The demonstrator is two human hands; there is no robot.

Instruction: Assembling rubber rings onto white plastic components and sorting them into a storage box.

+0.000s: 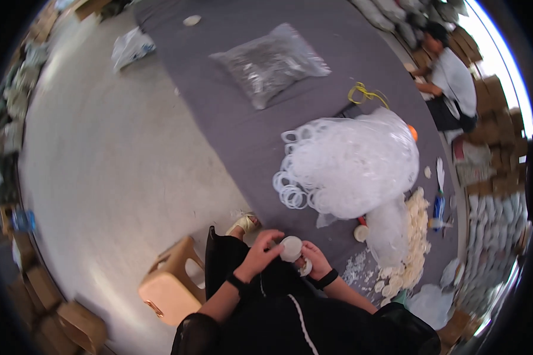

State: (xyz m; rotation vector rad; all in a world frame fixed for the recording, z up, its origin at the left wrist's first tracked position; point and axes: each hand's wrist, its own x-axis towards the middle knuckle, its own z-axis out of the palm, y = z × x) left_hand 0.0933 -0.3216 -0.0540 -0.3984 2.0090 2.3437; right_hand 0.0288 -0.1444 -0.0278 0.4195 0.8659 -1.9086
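Observation:
A round white lid-like disc [291, 249] is held over my lap, close to the near edge of the grey cloth-covered table [243, 133]. My left hand [263, 254] has its fingers and thumb closed at the disc's left edge. On the other side, my right hand [316, 261] pinches the disc's right edge. A second pale ring-shaped piece [305, 268] shows below the right fingers, partly hidden by them. Beyond my hands lies a large clear bag [367, 160] with many translucent white rings [293, 192] spilling from its left end.
Cream-coloured discs [411, 248] and white scraps [356, 267] lie to the right. Further back are a clear bag of grey pieces [272, 65] and yellow cord [364, 93]. A tan stool [170, 290] stands at left. Another person [453, 80] sits across at far right.

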